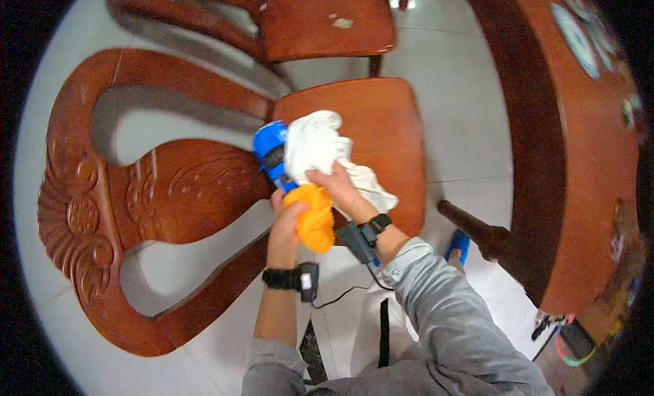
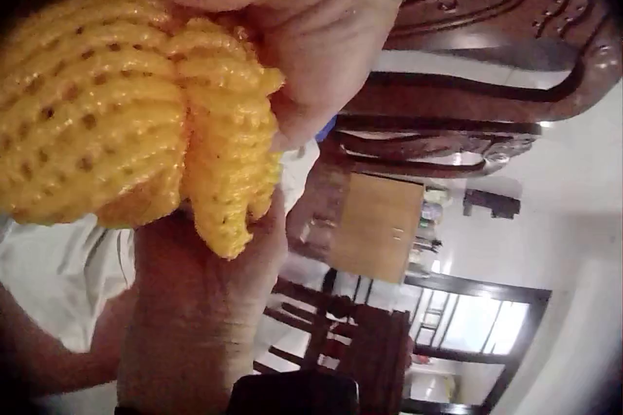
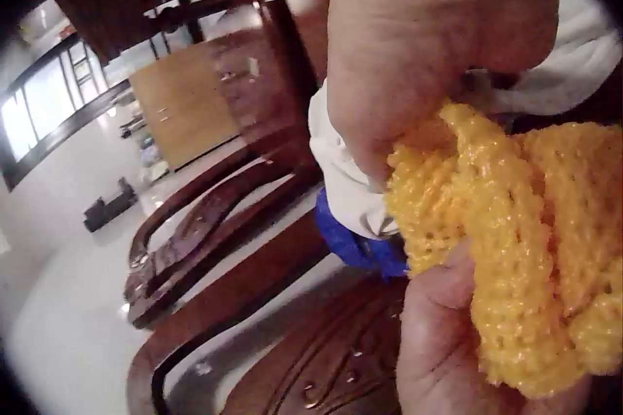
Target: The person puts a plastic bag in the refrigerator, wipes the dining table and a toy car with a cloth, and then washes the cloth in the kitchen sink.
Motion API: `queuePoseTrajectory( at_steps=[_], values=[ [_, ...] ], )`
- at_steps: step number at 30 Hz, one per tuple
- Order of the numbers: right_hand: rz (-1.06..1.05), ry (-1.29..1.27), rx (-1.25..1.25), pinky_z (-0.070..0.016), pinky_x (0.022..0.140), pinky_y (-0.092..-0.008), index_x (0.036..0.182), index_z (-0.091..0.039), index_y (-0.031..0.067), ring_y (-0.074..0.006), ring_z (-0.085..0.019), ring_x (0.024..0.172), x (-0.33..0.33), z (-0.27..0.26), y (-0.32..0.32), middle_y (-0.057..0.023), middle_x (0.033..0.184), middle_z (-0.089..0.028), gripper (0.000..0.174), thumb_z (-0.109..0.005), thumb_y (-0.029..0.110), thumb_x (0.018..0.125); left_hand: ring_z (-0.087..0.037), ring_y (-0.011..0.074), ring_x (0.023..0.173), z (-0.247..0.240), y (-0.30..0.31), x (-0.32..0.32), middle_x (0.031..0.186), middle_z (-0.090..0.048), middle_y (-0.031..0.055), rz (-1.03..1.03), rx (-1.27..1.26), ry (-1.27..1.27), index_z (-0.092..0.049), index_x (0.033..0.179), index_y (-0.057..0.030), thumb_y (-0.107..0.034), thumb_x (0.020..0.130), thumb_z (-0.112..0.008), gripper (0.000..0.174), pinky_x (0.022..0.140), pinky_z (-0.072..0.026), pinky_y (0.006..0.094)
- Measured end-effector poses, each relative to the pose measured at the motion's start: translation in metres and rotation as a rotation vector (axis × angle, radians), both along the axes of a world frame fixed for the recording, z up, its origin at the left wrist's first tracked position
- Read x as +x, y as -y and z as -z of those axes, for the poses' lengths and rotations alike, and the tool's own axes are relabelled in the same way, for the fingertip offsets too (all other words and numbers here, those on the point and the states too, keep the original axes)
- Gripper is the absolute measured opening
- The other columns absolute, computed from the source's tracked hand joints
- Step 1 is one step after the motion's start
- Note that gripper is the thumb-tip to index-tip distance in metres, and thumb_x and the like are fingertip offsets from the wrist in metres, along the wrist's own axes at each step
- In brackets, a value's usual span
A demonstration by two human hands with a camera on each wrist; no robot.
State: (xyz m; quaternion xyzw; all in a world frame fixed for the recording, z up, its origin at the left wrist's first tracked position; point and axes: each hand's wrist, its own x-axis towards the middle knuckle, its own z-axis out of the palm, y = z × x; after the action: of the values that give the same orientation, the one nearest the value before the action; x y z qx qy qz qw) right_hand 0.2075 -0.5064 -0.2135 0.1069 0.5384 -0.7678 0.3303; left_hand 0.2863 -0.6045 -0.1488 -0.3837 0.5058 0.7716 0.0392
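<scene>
Both hands clutch the yellow foam net (image 1: 315, 224): left hand (image 1: 282, 222) from below, right hand (image 1: 338, 186) above, against white cloth (image 1: 312, 144)

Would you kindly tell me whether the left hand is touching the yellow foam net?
Touching. The head view shows the left hand gripping the yellow foam net, fingers curled round it.

a carved wooden chair (image 1: 82, 212) fills the left, its seat (image 1: 388, 116) toward the middle. a second wooden chair (image 1: 327, 21) stands just beyond it at the far side. a round wooden table (image 1: 586, 157) takes the right, over pale floor tiles (image 1: 456, 75). a blue slipper (image 1: 458, 245) lies by the table's dark leg (image 1: 477, 225).
</scene>
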Motion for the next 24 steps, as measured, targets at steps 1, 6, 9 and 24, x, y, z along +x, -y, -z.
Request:
queuePoseTrajectory(
  at_steps=[1,6,9,24],
  values=[
    [-0.047,-0.111,0.100,-0.0465,0.079,-0.0331,0.110,-0.048,-0.0042,-0.0217,-0.056,0.090,0.001,0.000,-0.002,-0.0140,0.101,-0.059,0.051,-0.068,0.025,0.072,-0.052,0.0246,0.100,-0.011,-0.009,0.006,0.109,-0.049,0.0111,-0.002,0.022,-0.078,-0.039,0.117,-0.0056,-0.003,0.074,-0.052,0.045,0.086,-0.0454,0.0368],
    [-0.115,-0.497,0.470,-0.0381,0.085,-0.0437,0.102,-0.048,-0.0039,-0.0345,-0.048,0.100,0.023,-0.079,-0.054,-0.0234,0.106,-0.049,0.055,-0.062,0.042,0.074,-0.048,0.0236,0.106,-0.078,-0.055,0.057,0.113,-0.049,0.0108,0.169,-0.110,-0.169,-0.046,0.116,-0.0040,-0.028,0.084,-0.051,0.040,0.090,-0.0408,0.0369],
    [-0.105,-0.576,0.507,-0.0410,0.080,-0.0396,0.090,-0.048,-0.0033,-0.0350,-0.048,0.092,0.045,-0.144,-0.103,-0.0202,0.094,-0.049,0.044,-0.063,0.034,0.072,-0.050,0.0235,0.103,-0.124,-0.078,0.070,0.108,-0.049,0.0121,0.256,-0.012,-0.153,-0.047,0.108,-0.0028,-0.033,0.085,-0.046,0.039,0.086,-0.0433,0.0364],
    [-0.013,-0.672,0.182,-0.0318,0.092,-0.0410,0.106,-0.053,0.0049,-0.0347,-0.037,0.107,0.208,-0.281,-0.338,-0.0180,0.111,-0.041,0.045,-0.066,0.030,0.071,-0.035,0.0370,0.120,-0.310,-0.275,0.214,0.130,-0.038,0.0233,0.835,-0.786,-0.340,-0.043,0.118,0.0024,-0.044,0.086,-0.048,0.057,0.099,-0.0263,0.0425]
  ],
)
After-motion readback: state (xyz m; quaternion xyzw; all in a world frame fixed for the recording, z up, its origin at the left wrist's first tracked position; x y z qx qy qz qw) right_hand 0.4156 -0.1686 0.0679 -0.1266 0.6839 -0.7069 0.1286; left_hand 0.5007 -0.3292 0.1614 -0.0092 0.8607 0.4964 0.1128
